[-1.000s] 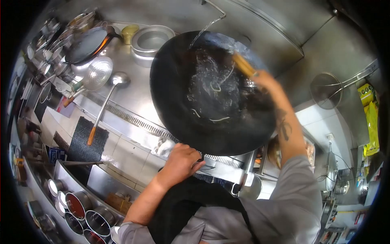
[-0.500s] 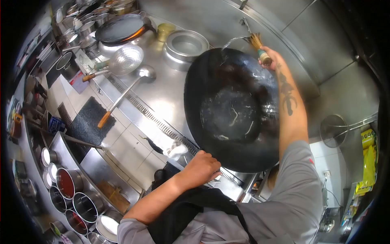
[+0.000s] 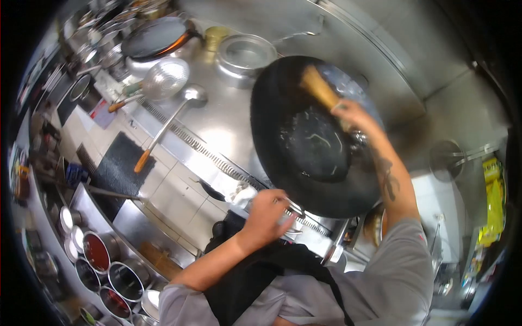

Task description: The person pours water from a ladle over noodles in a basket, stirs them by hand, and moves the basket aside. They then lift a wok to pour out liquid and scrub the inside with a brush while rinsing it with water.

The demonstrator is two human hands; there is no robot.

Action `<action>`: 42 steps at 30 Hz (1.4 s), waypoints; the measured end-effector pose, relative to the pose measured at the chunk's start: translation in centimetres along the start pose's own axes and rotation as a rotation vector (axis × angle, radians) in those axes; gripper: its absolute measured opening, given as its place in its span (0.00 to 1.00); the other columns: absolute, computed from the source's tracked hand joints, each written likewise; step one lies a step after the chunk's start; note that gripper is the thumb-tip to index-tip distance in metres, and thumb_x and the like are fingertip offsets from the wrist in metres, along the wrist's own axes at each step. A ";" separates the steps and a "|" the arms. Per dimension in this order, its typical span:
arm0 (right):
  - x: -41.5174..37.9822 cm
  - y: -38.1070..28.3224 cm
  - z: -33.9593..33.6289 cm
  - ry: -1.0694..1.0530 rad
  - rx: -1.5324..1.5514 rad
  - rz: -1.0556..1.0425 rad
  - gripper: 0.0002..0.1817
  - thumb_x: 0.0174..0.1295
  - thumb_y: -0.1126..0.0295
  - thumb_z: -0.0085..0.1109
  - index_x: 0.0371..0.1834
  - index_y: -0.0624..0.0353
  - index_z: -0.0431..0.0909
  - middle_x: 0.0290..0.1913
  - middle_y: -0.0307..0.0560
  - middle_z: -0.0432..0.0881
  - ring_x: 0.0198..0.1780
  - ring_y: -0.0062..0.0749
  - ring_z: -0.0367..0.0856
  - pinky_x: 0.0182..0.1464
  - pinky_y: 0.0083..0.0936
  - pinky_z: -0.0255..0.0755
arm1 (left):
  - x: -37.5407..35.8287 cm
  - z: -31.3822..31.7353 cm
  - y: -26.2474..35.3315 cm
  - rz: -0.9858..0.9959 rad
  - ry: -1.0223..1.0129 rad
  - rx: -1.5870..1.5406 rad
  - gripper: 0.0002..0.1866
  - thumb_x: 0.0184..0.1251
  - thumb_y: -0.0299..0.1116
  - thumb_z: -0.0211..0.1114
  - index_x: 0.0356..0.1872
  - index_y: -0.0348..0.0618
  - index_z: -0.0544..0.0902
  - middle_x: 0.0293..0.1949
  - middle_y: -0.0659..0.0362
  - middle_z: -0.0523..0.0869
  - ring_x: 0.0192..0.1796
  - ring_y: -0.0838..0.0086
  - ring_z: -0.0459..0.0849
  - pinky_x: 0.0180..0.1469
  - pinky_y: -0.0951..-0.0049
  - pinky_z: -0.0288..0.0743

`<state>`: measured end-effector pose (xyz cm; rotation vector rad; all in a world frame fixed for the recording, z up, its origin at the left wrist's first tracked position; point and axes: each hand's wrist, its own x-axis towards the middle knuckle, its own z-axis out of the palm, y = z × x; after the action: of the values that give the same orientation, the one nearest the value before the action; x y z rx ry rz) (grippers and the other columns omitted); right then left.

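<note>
A bamboo wok brush (image 3: 321, 92) is in my right hand (image 3: 352, 115), which is closed around its bound end. The brush's splayed bristles are over the upper inside wall of a large black wok (image 3: 321, 198), blurred by motion. Some water and pale curved scraps lie in the bottom of the wok. Close to the wok's near rim, my left hand (image 3: 267, 217) has its thumb and fingers apart. A small metal loop handle (image 3: 296, 209) shows just beyond its fingertips.
A water tap (image 3: 312, 33) on the back wall is running. Left of the wok stand a steel pot (image 3: 247, 54), a perforated skimmer (image 3: 166, 79) and a ladle (image 3: 163, 130). Seasoning pots (image 3: 126, 280) line the lower left, and a wire strainer (image 3: 447, 160) hangs at right.
My right hand has brought the brush from beside the tap's stream down into the wok. My left hand's fingers have spread, uncovering the loop handle. The wok appears tilted and shifted slightly.
</note>
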<state>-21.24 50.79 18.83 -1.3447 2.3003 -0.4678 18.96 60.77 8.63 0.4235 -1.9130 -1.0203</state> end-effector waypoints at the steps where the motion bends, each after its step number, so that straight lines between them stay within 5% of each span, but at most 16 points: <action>1: -2.4 1.9 1.1 -0.100 -0.011 -0.014 0.16 0.62 0.58 0.70 0.48 0.54 0.83 0.29 0.42 0.83 0.28 0.27 0.82 0.29 0.30 0.76 | -1.2 -0.3 -0.3 -0.144 0.076 -0.074 0.13 0.62 0.32 0.74 0.43 0.41 0.80 0.47 0.54 0.81 0.51 0.61 0.80 0.53 0.62 0.73; 2: -5.3 3.3 2.4 -0.202 -0.020 -0.032 0.18 0.61 0.58 0.71 0.50 0.54 0.84 0.31 0.42 0.84 0.30 0.25 0.82 0.32 0.29 0.75 | -2.3 -0.5 -0.6 -0.294 0.151 -0.142 0.13 0.65 0.32 0.73 0.45 0.41 0.80 0.48 0.56 0.81 0.52 0.64 0.80 0.53 0.62 0.73; 3: -9.2 2.4 3.3 -0.191 -0.062 -0.026 0.19 0.60 0.57 0.70 0.50 0.54 0.84 0.33 0.47 0.86 0.32 0.33 0.84 0.37 0.32 0.77 | -3.1 -0.7 -0.7 -0.892 -0.078 -0.627 0.11 0.73 0.36 0.68 0.49 0.45 0.80 0.54 0.58 0.82 0.55 0.72 0.79 0.56 0.66 0.73; 7: -19.9 0.9 5.1 -0.140 -0.295 0.142 0.30 0.58 0.52 0.69 0.63 0.51 0.81 0.47 0.59 0.88 0.52 0.54 0.86 0.56 0.42 0.78 | -1.6 1.7 1.6 -0.932 -0.018 -1.193 0.10 0.80 0.38 0.59 0.54 0.47 0.78 0.55 0.54 0.84 0.54 0.73 0.82 0.63 0.66 0.71; 10: -24.9 2.6 4.7 -0.018 -0.263 0.240 0.31 0.58 0.52 0.69 0.64 0.53 0.80 0.47 0.58 0.88 0.51 0.55 0.86 0.55 0.41 0.78 | -1.4 1.5 0.9 -0.955 -0.016 -1.390 0.10 0.81 0.37 0.57 0.55 0.47 0.78 0.53 0.54 0.85 0.54 0.70 0.83 0.63 0.64 0.73; 16: -34.4 8.0 4.8 0.322 -0.110 0.311 0.33 0.60 0.53 0.68 0.66 0.59 0.77 0.43 0.64 0.87 0.45 0.57 0.87 0.52 0.43 0.79 | 3.5 -2.7 -0.3 -0.575 0.235 -1.304 0.11 0.82 0.39 0.55 0.46 0.42 0.79 0.36 0.62 0.81 0.39 0.73 0.80 0.51 0.67 0.76; 20: -38.3 12.3 6.8 0.449 0.037 0.356 0.33 0.61 0.54 0.68 0.67 0.61 0.76 0.40 0.64 0.87 0.38 0.53 0.88 0.46 0.40 0.80 | 9.6 -4.9 1.5 -0.645 0.356 -1.226 0.11 0.82 0.39 0.55 0.38 0.46 0.76 0.26 0.69 0.68 0.27 0.81 0.63 0.32 0.75 0.63; 22: -39.0 14.0 7.3 0.520 0.090 0.294 0.34 0.61 0.55 0.68 0.67 0.62 0.75 0.39 0.65 0.87 0.37 0.52 0.88 0.45 0.40 0.79 | 11.6 -3.5 4.4 -0.623 0.329 -1.102 0.10 0.81 0.37 0.58 0.36 0.47 0.75 0.26 0.70 0.65 0.27 0.82 0.61 0.31 0.76 0.59; 26: -39.7 15.5 5.7 0.424 0.384 0.384 0.30 0.66 0.59 0.67 0.69 0.56 0.74 0.34 0.47 0.86 0.27 0.24 0.82 0.32 0.23 0.75 | 14.4 -0.7 7.8 -0.571 0.349 -1.024 0.09 0.80 0.34 0.59 0.35 0.47 0.74 0.26 0.69 0.64 0.27 0.83 0.61 0.30 0.76 0.58; 35: -40.1 18.7 5.3 0.472 0.897 0.222 0.29 0.69 0.61 0.65 0.70 0.61 0.73 0.39 0.41 0.84 0.27 0.19 0.77 0.31 0.20 0.72 | 20.2 2.1 12.1 -0.411 0.249 -0.949 0.10 0.77 0.31 0.62 0.33 0.45 0.74 0.26 0.68 0.66 0.26 0.82 0.63 0.27 0.76 0.57; 38: -38.9 21.0 6.2 0.707 0.705 0.021 0.25 0.67 0.60 0.66 0.62 0.64 0.77 0.32 0.39 0.81 0.27 0.20 0.75 0.32 0.22 0.71 | 22.1 4.0 14.3 -0.378 0.245 -0.883 0.09 0.76 0.30 0.62 0.33 0.43 0.74 0.26 0.67 0.67 0.26 0.81 0.64 0.26 0.75 0.58; 42: -39.2 22.5 5.0 0.686 0.734 0.136 0.24 0.68 0.61 0.66 0.62 0.63 0.77 0.33 0.38 0.81 0.30 0.20 0.76 0.34 0.21 0.71 | 25.2 6.0 16.6 -0.329 0.170 -0.877 0.08 0.75 0.28 0.62 0.33 0.42 0.74 0.26 0.66 0.66 0.25 0.81 0.65 0.26 0.75 0.59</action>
<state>-18.07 95.47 11.19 -0.7056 2.2761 -1.7305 2.15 57.63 34.22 0.2906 -1.1016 -1.8394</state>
